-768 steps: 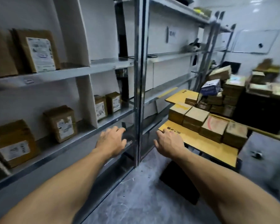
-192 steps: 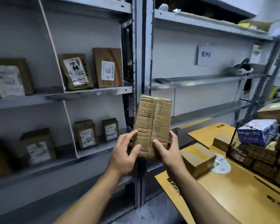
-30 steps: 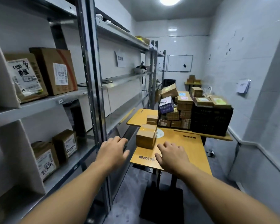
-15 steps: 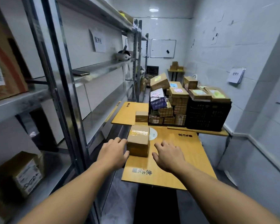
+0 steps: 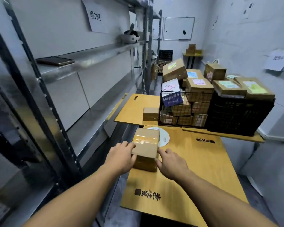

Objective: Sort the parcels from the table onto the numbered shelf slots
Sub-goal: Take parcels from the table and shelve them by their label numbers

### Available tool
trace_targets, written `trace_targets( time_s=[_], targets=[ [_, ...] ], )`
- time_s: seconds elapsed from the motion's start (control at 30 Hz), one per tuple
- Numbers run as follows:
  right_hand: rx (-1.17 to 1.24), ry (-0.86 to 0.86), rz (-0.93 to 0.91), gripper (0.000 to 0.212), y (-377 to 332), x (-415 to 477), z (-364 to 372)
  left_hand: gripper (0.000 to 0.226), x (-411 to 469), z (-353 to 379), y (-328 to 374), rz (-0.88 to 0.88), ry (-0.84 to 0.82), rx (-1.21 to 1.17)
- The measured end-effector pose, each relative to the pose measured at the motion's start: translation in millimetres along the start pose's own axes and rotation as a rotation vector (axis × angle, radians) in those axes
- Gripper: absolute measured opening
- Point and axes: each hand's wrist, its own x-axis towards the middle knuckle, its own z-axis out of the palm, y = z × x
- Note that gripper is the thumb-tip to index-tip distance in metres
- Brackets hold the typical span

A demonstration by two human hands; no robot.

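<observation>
Head view: a taped cardboard parcel (image 5: 146, 145) sits on the yellow tabletop (image 5: 195, 163), near its left edge. The left hand (image 5: 121, 157) has its grip curled over the parcel's left side. The right hand (image 5: 170, 163), grip spread with fingers nearly straight, touches its right side. Farther back stands a wire basket (image 5: 160, 110).
</observation>
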Motion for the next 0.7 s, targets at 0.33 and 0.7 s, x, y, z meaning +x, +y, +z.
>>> trace_targets(
  time_s=[0.33,0.7],
  targets=[
    [0.251,-0.191,0.026,0.046,41,104,53,0.044,86,76,-12,-0.227,-0.180,-0.038],
    [0.798,-0.221,0.224,0.043,35,124,82,0.053,87,121,-13,-0.489,-0.120,-0.423]
  ],
)
